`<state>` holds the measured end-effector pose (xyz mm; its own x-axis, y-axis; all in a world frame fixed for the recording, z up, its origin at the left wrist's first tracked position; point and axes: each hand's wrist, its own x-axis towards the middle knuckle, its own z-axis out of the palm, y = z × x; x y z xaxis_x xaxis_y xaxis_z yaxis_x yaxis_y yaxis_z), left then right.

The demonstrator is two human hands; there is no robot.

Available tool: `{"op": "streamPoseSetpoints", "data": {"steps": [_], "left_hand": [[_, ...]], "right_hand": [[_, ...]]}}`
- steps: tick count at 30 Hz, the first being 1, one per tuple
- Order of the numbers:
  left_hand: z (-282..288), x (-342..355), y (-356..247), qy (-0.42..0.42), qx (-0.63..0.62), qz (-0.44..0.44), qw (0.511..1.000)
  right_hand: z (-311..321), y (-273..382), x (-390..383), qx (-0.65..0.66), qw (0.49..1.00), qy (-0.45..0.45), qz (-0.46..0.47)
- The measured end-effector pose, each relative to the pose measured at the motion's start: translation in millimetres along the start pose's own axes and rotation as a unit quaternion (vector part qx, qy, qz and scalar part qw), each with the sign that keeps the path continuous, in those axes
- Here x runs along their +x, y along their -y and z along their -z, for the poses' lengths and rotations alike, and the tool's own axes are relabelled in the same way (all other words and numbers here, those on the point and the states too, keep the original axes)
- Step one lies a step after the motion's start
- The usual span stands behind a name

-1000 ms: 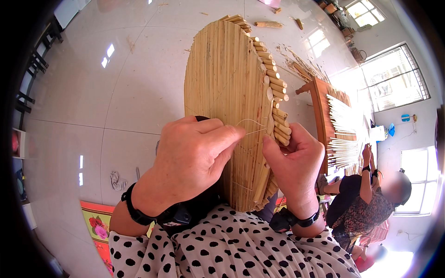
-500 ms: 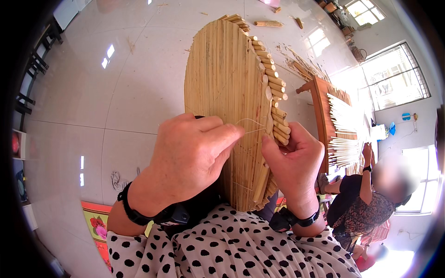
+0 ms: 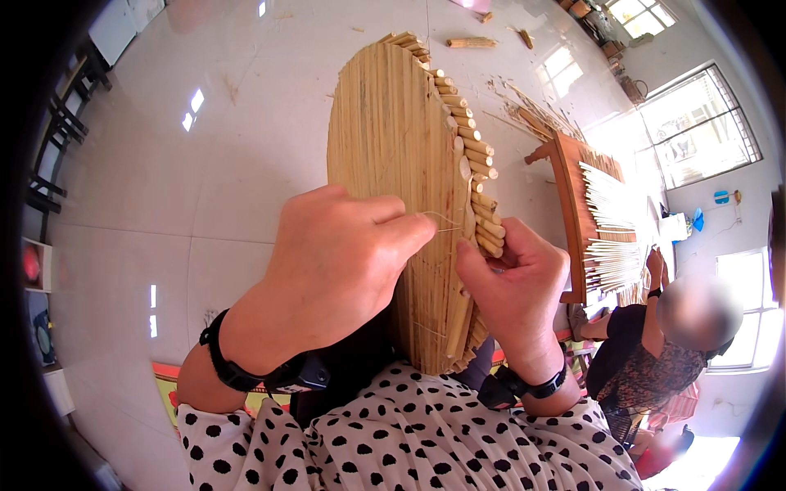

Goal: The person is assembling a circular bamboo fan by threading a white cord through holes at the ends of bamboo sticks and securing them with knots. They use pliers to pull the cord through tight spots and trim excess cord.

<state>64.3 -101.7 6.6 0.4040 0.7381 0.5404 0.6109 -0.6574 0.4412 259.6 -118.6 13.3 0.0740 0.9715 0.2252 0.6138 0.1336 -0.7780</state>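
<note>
A long panel of pale reed stalks (image 3: 381, 131) with a rounded far end stands tilted in front of me. Short cut stalk pieces (image 3: 468, 123) line its right side in a row. A thin pale thread (image 3: 446, 219) runs across the panel between my hands. My left hand (image 3: 352, 262) is closed in a pinch at the thread's left end, over the panel's face. My right hand (image 3: 524, 282) grips the right edge, its thumb on the face near where the thread meets the edge. Its other fingers are partly hidden behind the short stalks.
At right stands a brown wooden table (image 3: 573, 221) with rows of thin pale sticks (image 3: 610, 204). A co-worker (image 3: 634, 352) sits beside it. Loose stalks (image 3: 536, 114) and a small bundle (image 3: 472, 42) lie on the tiled floor. Dark stools (image 3: 65, 114) line the left.
The loop of thread between my hands looks smaller and lower. The panel's right edge and my right hand have shifted slightly left. Both hands keep their grips.
</note>
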Motion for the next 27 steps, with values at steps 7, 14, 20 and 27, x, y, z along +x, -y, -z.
{"op": "streamPoseSetpoints", "data": {"steps": [7,14,20,27], "left_hand": [[1,9,0,0.018,0.015,-0.011,1.000],[24,3,1,0.041,0.029,-0.015,0.999],[45,-7,0,0.087,0.062,0.004,0.994],[51,-22,-11,0.091,0.066,0.086,0.990]], "right_hand": [[1,-1,1,0.001,0.999,-0.006,0.041],[13,-28,15,0.034,0.954,0.074,0.288],[-12,-46,4,0.190,0.930,0.099,0.298],[-49,-65,-13,0.408,0.860,0.186,0.242]]}}
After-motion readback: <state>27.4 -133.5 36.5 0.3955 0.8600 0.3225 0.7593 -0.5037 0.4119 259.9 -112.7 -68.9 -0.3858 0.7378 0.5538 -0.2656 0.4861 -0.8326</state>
